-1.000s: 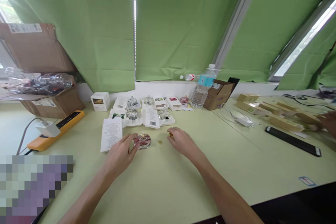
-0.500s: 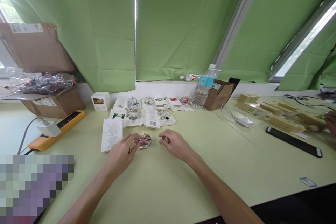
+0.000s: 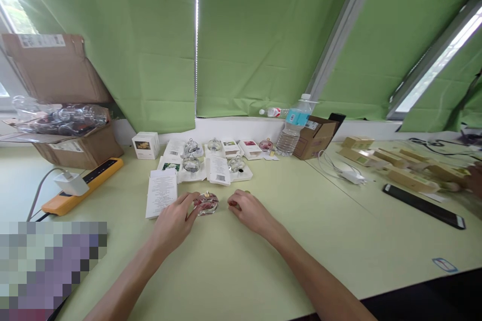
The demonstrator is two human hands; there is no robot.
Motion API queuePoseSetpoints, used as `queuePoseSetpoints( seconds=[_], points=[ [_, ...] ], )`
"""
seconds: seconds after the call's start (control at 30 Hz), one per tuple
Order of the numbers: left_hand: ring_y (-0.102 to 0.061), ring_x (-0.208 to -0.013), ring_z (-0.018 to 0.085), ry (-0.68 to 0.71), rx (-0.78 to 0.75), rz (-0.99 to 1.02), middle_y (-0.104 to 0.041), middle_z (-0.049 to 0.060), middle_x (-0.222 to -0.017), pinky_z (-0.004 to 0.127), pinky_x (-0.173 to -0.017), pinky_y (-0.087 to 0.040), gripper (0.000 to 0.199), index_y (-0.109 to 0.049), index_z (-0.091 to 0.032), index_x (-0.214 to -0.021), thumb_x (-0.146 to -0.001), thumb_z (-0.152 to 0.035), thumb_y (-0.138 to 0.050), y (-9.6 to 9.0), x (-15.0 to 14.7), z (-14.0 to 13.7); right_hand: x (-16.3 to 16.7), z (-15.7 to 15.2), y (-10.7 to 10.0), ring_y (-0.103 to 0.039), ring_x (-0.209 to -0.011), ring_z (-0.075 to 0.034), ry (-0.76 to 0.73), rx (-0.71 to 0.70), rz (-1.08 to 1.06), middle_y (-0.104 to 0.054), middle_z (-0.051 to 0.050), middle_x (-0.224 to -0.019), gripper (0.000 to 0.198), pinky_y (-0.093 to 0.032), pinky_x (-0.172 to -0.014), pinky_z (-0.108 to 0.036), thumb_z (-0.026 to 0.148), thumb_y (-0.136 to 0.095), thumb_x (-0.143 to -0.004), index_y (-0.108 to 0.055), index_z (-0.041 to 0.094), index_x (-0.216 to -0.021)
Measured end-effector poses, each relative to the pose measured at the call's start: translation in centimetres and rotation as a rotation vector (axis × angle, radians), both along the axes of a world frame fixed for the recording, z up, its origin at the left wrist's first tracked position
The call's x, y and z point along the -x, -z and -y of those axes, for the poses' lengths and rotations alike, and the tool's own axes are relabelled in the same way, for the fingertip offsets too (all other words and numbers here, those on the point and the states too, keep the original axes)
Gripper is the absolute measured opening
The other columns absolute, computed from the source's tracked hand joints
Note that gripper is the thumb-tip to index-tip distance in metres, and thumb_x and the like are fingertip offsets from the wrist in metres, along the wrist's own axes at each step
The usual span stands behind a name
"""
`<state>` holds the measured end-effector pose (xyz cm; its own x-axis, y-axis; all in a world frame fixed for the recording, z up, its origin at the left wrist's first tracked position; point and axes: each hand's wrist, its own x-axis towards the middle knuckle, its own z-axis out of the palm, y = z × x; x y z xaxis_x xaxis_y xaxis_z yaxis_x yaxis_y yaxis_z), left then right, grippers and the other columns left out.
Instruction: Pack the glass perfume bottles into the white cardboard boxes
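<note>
My left hand is closed on the left side of a small round glass bottle with reddish contents and a gold neck, standing upright on the table. To its right, a short gap away, is my right hand. Its fingers are curled together low over the table; what they hold, if anything, is hidden. Just behind its knuckles a small yellowish bit shows. A white printed card or box lies beside my left hand. Further back, several similar clear glass bottles sit in opened white boxes.
A closed white box, a large water bottle and a brown carton line the back. At left lie an orange power strip and a carton of plastic bottles. A black phone and another person's hand are at right.
The small gold piece under my right fingertips is no longer seen there; those fingers have curled in more. My left hand and the glass bottle stay in place. The view has shifted slightly.
</note>
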<state>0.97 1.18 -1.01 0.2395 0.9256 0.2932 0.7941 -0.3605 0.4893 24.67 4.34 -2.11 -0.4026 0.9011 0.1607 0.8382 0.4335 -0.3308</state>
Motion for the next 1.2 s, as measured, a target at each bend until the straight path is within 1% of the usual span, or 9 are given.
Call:
queuePoseSetpoints(
  seconds=[0.33,0.6,0.7,0.87,1.0,1.2],
  points=[
    [-0.064,-0.079,0.018,0.016,-0.007,-0.028,-0.061,0.002,-0.115,0.026,-0.06,-0.042,0.031,-0.05,-0.031,-0.12,-0.095,-0.04,-0.034,0.4,0.3,-0.2,0.0,0.0,-0.1,-0.058,-0.08,-0.017,-0.007,-0.033,-0.045,-0.063,-0.005,-0.09,0.018,-0.041,-0.07,-0.027,0.019,-0.048,-0.089,-0.066,0.019,-0.088],
    [-0.064,-0.076,0.017,0.032,-0.017,-0.017,-0.063,0.002,-0.109,0.027,-0.06,-0.042,0.032,-0.051,-0.029,-0.118,-0.094,-0.043,-0.035,0.2,0.2,-0.1,0.3,0.0,-0.6,-0.059,-0.075,-0.016,-0.037,-0.048,-0.206,-0.066,-0.005,-0.089,0.019,-0.046,-0.071,-0.027,0.019,-0.049,-0.087,-0.066,0.019,-0.095],
    [-0.064,-0.076,0.017,0.036,-0.011,-0.027,-0.062,0.002,-0.111,0.027,-0.059,-0.042,0.032,-0.051,-0.03,-0.119,-0.094,-0.042,-0.034,0.3,0.2,-0.1,0.3,0.0,-0.7,-0.059,-0.073,-0.015,-0.045,-0.078,-0.27,-0.066,-0.004,-0.087,0.018,-0.047,-0.069,-0.027,0.018,-0.049,-0.087,-0.066,0.019,-0.094],
    [-0.063,-0.076,0.017,0.046,-0.01,-0.033,-0.061,0.002,-0.114,0.026,-0.059,-0.041,0.031,-0.05,-0.03,-0.12,-0.095,-0.039,-0.034,0.5,0.3,-0.2,0.6,0.0,-0.9,-0.061,-0.073,-0.015,-0.056,-0.13,-0.439,-0.067,-0.005,-0.09,0.018,-0.05,-0.069,-0.027,0.021,-0.051,-0.086,-0.066,0.021,-0.096],
    [-0.063,-0.075,0.016,0.052,-0.02,-0.028,-0.061,0.002,-0.112,0.025,-0.059,-0.041,0.03,-0.05,-0.03,-0.119,-0.095,-0.04,-0.034,0.4,0.3,-0.2,1.0,-0.2,-1.6,-0.062,-0.074,-0.016,-0.027,-0.142,-0.556,-0.068,-0.004,-0.089,0.017,-0.051,-0.068,-0.028,0.025,-0.054,-0.085,-0.067,0.022,-0.095],
    [-0.063,-0.072,0.015,0.057,-0.03,-0.021,-0.062,0.0,-0.113,0.025,-0.059,-0.041,0.029,-0.052,-0.031,-0.117,-0.095,-0.041,-0.034,0.4,0.3,-0.2,2.2,-1.5,-3.9,-0.064,-0.076,-0.017,-0.013,-0.162,-0.652,-0.069,-0.004,-0.091,0.016,-0.053,-0.069,-0.029,0.027,-0.058,-0.082,-0.069,0.022,-0.092]
  ],
)
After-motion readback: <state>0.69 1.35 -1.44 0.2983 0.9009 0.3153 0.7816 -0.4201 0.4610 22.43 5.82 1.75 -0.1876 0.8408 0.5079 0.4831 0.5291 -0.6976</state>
